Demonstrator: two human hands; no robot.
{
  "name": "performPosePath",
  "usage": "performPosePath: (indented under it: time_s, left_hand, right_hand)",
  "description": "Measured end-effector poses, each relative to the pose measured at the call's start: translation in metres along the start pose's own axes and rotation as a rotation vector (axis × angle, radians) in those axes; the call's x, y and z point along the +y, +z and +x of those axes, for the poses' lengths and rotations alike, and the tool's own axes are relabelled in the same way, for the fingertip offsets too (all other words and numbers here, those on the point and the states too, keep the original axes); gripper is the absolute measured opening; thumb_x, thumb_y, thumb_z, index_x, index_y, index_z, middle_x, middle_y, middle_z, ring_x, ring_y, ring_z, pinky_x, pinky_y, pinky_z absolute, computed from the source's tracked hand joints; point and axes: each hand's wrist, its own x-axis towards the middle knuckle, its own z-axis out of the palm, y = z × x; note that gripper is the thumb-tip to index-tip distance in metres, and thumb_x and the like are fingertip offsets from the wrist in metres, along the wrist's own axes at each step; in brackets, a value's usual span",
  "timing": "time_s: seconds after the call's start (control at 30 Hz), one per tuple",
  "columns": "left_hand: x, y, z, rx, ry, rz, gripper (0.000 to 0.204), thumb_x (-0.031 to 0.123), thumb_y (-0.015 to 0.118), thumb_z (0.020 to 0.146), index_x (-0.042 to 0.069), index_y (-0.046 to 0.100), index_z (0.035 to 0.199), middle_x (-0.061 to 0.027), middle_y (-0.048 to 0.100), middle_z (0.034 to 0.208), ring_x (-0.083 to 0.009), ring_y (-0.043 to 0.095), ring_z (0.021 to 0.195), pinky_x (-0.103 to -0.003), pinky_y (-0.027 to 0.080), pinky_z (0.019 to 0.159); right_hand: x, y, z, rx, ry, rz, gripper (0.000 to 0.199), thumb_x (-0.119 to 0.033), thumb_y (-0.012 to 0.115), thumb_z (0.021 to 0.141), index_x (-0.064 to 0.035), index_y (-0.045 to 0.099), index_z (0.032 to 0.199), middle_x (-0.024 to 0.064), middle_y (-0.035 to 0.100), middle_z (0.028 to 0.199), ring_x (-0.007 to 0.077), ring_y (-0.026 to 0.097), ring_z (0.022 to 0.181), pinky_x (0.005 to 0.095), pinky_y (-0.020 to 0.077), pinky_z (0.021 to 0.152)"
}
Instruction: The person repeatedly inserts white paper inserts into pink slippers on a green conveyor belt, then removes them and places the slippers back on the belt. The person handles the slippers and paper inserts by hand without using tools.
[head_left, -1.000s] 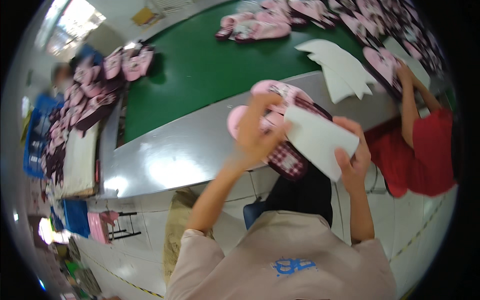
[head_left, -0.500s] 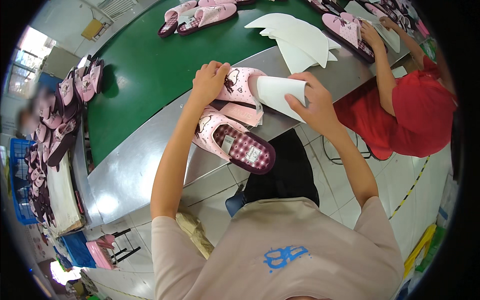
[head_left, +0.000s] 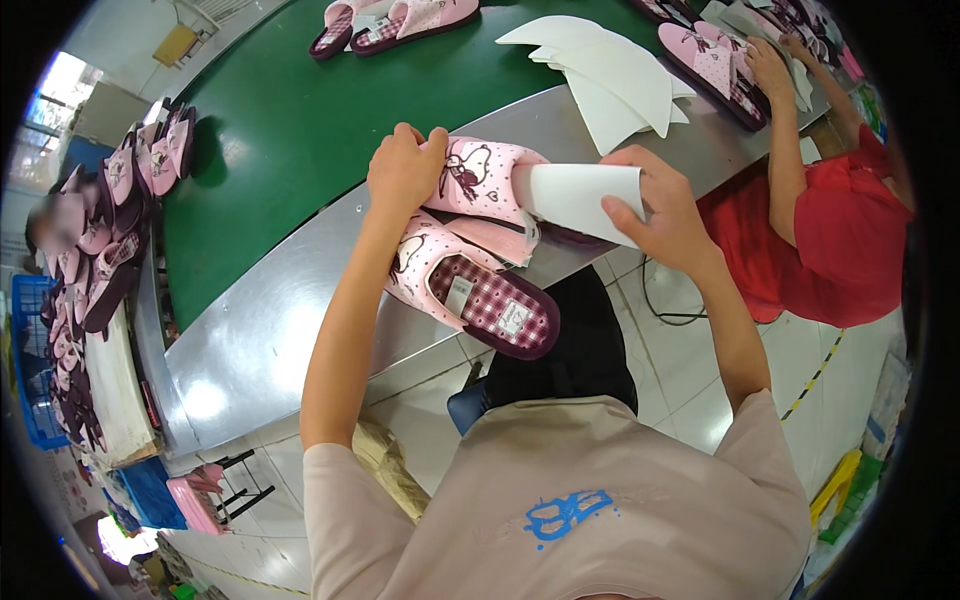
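Note:
A pair of pink slippers with dark plaid insoles lies at the metal edge of the table. My left hand (head_left: 405,168) is closed round the toe of the farther slipper (head_left: 478,178). In my right hand (head_left: 662,205), a curved white sheet (head_left: 583,194) is pinched between thumb and fingers. The sheet's left end is inside that slipper's opening; how deep it reaches is hidden. Nearer to me, the other slipper (head_left: 500,305) points its heel over the table edge, with its insole showing. A pink card tag (head_left: 492,238) sits between the two.
Several loose white sheets (head_left: 620,85) lie piled beyond my right hand. The table has a green top (head_left: 290,130) with a metal border (head_left: 265,320). More slippers (head_left: 415,22) stand at the far side and left. At right, a person in red (head_left: 840,230) handles another pair.
My right hand has moved slightly right, and the white sheet looks flatter. My left hand and the farther slipper's toe have shifted a little; the whole view has also moved slightly.

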Motion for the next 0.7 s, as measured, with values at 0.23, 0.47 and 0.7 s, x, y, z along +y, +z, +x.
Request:
performPosePath:
  time_s: [0.23,0.47,0.7]
  left_hand:
    - [-0.008,-0.001,0.010,-0.182,-0.171,-0.524,0.050,0.044,0.064,0.096,-0.003,0.078,0.103,-0.0151,0.076,0.094,-0.0244,0.068,0.083,-0.037,0.053,0.081]
    - [-0.010,0.001,0.013,-0.214,-0.231,-0.497,0.054,0.046,0.063,0.093,-0.004,0.078,0.108,-0.0230,0.078,0.108,-0.0317,0.073,0.098,-0.040,0.053,0.091]
    - [-0.005,-0.006,0.012,-0.246,-0.273,-0.384,0.061,0.052,0.060,0.092,-0.004,0.079,0.109,-0.0256,0.077,0.111,-0.0374,0.073,0.103,-0.042,0.053,0.095]
  right_hand:
    - [0.014,0.029,0.012,-0.060,-0.121,-0.192,0.038,-0.031,0.076,0.095,0.0066,0.072,0.095,0.0121,0.052,0.149,0.0313,0.059,0.124,0.0423,0.0529,0.100]
    - [0.012,0.066,0.041,-0.041,-0.218,-0.242,0.037,-0.033,0.078,0.092,0.0044,0.073,0.092,0.0124,0.049,0.156,0.0348,0.058,0.127,0.0462,0.0509,0.104]
    - [0.015,0.080,0.054,-0.026,-0.288,-0.291,0.027,-0.024,0.079,0.090,0.0020,0.072,0.088,0.0114,0.051,0.155,0.0329,0.061,0.122,0.0446,0.0526,0.100]
